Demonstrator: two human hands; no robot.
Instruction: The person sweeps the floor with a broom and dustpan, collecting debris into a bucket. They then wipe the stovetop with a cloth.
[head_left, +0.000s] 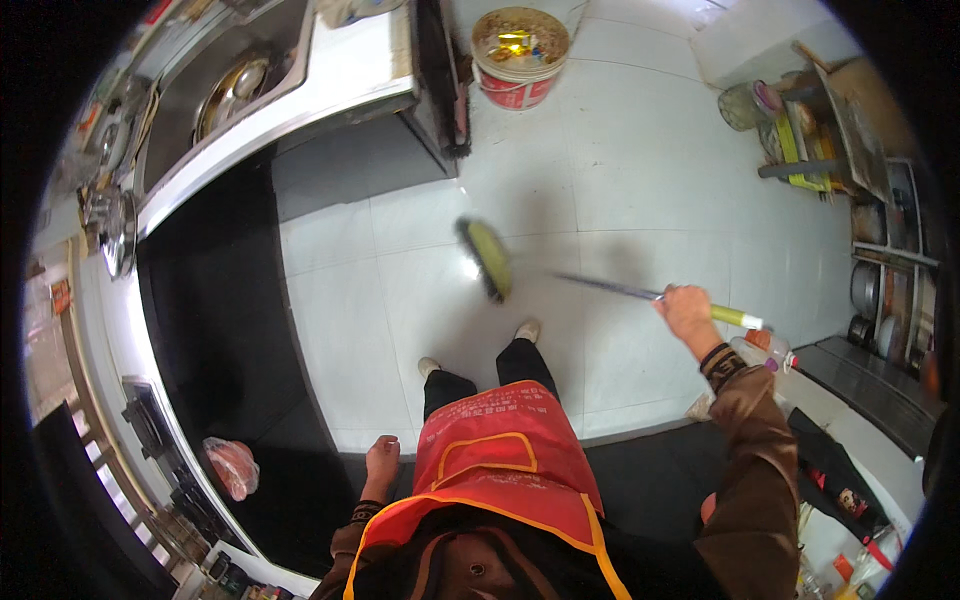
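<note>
My right hand (686, 309) is closed around the handle of a broom, near its green grip (727, 316). The metal shaft runs left from the hand and blurs towards the broom's green head (487, 259) with dark bristles, which is over the pale tiled floor in front of my feet. At my left side, my left hand (383, 454) hangs beside the red apron (502, 450); its fingers are curled and nothing shows in them.
A counter with a steel sink (296, 67) stands at the upper left. A bucket of waste (520, 86) is on the floor at the top. Shelving with jars and pots (866, 289) lines the right. A bagged pink item (231, 466) is at the lower left.
</note>
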